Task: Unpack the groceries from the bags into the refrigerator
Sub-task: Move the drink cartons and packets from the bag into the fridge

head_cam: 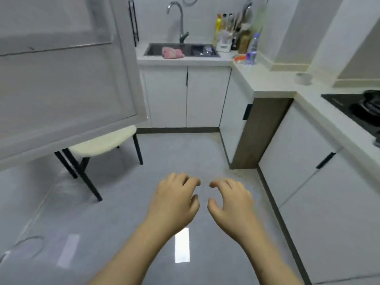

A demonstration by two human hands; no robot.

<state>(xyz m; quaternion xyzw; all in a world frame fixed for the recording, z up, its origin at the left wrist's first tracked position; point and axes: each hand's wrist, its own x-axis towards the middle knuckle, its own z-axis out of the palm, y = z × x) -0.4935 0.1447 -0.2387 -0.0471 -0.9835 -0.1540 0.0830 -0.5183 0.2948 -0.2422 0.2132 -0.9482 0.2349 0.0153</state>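
Note:
My left hand (175, 199) and my right hand (231, 200) hover side by side over the grey floor, palms down, fingers loosely curled and holding nothing. The grey refrigerator (61, 79) fills the upper left of the head view, its doors closed with a seam between the upper and lower door. No grocery bags are in view.
A cream stool with black legs (102, 145) stands below the refrigerator. A sink (181, 50) with a pink cloth sits at the back, bottles beside it. White cabinets (205, 95) and a counter with a black stove (357, 110) run along the right. A cable lies on the floor at lower left.

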